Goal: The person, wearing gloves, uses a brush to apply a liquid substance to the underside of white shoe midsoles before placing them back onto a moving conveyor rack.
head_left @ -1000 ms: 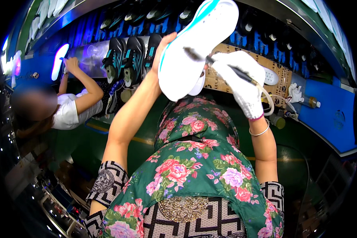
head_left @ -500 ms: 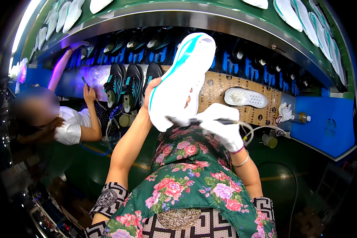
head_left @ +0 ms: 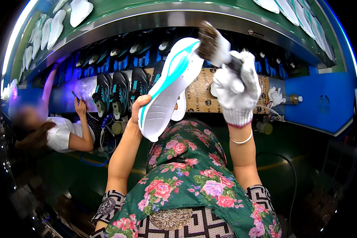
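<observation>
My bare left hand [head_left: 141, 106] is closed around a white shoe sole [head_left: 154, 115] with a teal stripe, held up at a slant over the bench. Part of a second white sole [head_left: 181, 108] shows behind it, next to my fingertips; how it is held is hidden. My right hand [head_left: 238, 85], in a white knit glove, grips a brush [head_left: 214, 45] by its dark handle. Its dark bristles are raised beside the upper end of the striped sole and smeared by motion. Whether they touch the sole, I cannot tell.
Brown cardboard [head_left: 200, 93] covers the bench beyond my hands. Black-and-teal shoes [head_left: 119, 93] stand to the left. More soles [head_left: 81, 12] lie on the green upper shelf. A crumpled glove [head_left: 275, 96] and a small bottle [head_left: 295, 99] sit right. A co-worker [head_left: 61, 133] works at left.
The brush has swung from the sole's lower end up to its upper end, with my right hand rising and moving right. The striped sole has shifted slightly left and tilted more.
</observation>
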### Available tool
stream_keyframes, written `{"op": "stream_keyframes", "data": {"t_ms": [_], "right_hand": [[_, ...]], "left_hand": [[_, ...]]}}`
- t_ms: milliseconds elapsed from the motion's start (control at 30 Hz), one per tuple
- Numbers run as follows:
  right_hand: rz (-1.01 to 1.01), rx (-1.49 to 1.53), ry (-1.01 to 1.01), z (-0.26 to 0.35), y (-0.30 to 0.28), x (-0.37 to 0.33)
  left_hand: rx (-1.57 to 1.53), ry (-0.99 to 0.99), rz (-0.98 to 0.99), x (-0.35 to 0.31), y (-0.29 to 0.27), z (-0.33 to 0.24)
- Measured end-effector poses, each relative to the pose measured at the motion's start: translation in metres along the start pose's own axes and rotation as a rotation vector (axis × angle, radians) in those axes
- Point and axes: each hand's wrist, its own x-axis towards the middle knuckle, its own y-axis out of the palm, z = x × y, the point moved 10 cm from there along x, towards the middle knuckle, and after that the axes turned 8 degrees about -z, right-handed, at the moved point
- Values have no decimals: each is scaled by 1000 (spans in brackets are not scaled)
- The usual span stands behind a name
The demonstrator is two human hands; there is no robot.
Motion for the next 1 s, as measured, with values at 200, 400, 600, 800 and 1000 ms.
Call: {"op": "stream_keyframes", "data": {"t_ms": [200,400,600,800,1000], "right_hand": [[79,-293,2,-33,59,24],[-27,-411,-190,-20,23,53],[-109,-403,-102,-22,25,39],[-26,-456,-80,-35,38,36],[-18,-461,-176,-14,30,44]], "left_hand": [[-33,-121,6,5,11,27],[-201,-158,-21,3,13,42],[-233,-137,15,8,19,40],[-207,-123,-78,12,17,39],[-200,-145,-13,17,21,43]]}}
